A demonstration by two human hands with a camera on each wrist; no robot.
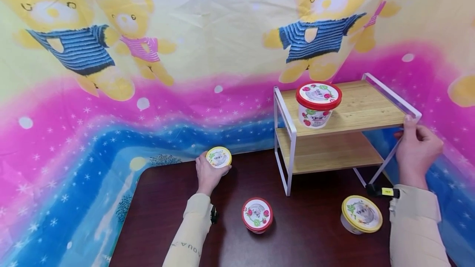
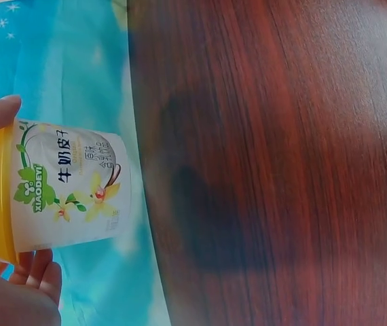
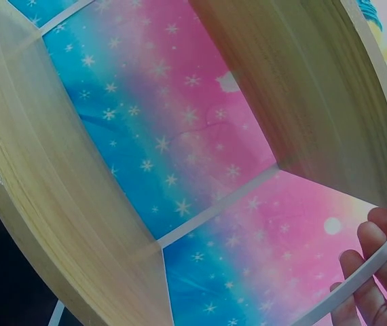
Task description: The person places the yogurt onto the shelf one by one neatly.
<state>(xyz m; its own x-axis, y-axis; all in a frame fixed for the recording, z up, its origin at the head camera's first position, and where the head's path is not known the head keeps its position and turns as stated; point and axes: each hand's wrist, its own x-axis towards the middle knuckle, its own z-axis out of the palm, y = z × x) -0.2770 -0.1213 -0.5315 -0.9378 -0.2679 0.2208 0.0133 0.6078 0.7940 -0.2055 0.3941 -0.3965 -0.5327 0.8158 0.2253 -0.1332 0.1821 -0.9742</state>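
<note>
My left hand (image 1: pixel 208 174) grips a yellow-lidded paper tub (image 1: pixel 219 158) by its rim near the back of the table. In the left wrist view that tub (image 2: pixel 71 187) shows vanilla flowers printed on white, and its base looks apart from the tabletop. With thumb and fingers, my right hand (image 1: pixel 417 149) holds the white metal frame of a two-tier wooden shelf (image 1: pixel 375 108) at its front right corner. The right wrist view shows its fingers (image 3: pixel 370 241) around the frame bar (image 3: pixel 363 275). A red-lidded tub (image 1: pixel 315 116) stands on the top board, toward the left.
On the dark wood table (image 1: pixel 159 217) stand another red-lidded tub (image 1: pixel 257 214), between my arms, and a second yellow-lidded tub (image 1: pixel 361 214), in front of the shelf near my right sleeve. A printed bear cloth (image 1: pixel 208 52) hangs behind and beside the table.
</note>
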